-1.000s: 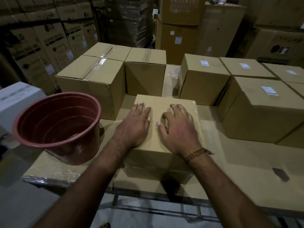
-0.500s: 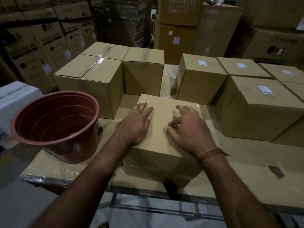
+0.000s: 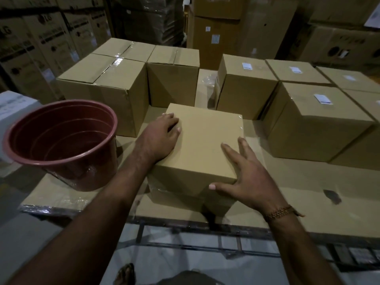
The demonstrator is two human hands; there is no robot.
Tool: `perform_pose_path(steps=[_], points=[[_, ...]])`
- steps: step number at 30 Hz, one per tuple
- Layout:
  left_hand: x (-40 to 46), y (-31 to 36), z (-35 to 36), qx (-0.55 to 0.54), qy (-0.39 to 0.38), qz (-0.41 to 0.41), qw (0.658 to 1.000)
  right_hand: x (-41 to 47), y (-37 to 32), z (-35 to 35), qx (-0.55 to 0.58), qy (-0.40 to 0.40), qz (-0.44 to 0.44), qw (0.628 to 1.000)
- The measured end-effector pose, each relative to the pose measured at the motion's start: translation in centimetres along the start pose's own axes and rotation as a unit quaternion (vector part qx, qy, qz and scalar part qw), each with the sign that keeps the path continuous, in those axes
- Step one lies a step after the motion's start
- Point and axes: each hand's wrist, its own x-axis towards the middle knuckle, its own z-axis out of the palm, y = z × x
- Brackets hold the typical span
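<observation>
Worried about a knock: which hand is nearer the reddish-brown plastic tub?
Left. The left hand rests on the plain cardboard box beside the reddish-brown plastic tub; the right hand touches the box's opposite side.

Dim warehouse interior: tall stacks of printed brown cardboard cartons (image 3: 41,48) line the left and rear, with further large brown cartons (image 3: 339,48) at right. A flat cardboard-sheeted platform (image 3: 308,182) sits on a dark metal frame (image 3: 185,225). Pale grey smooth floor (image 3: 164,256) lies beneath — lighting low throughout.
</observation>
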Motion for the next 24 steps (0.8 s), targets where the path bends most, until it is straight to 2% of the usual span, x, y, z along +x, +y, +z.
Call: perform_pose_path(steps=[6, 12, 17, 20, 24], points=[[-1.8, 1.2, -1.5, 0.024, 0.003, 0.011, 1.0, 0.2, 1.3, 1.4, 0.001, 0.057, -0.028, 0.998], [-4.0, 1.2, -1.0, -0.024, 0.078, 0.037, 0.996, 1.4, 0.8, 1.0, 0.012, 0.121, -0.008, 0.993], [-5.5, 1.6, 0.1, 0.011, 0.16, 0.046, 0.986, 2.5, -0.4, 0.0, 0.057, 0.177, 0.038, 0.982], [-6.3, 2.1, 0.9, 0.038, 0.157, 0.043, 0.986, 3.2, -1.9, -1.0, 0.084, 0.222, 0.076, 0.968], [-7.1, 2.7, 2.5, 0.056, 0.102, 0.06, 0.991, 4.1, -3.4, -2.2, 0.173, 0.257, 0.141, 0.94]])
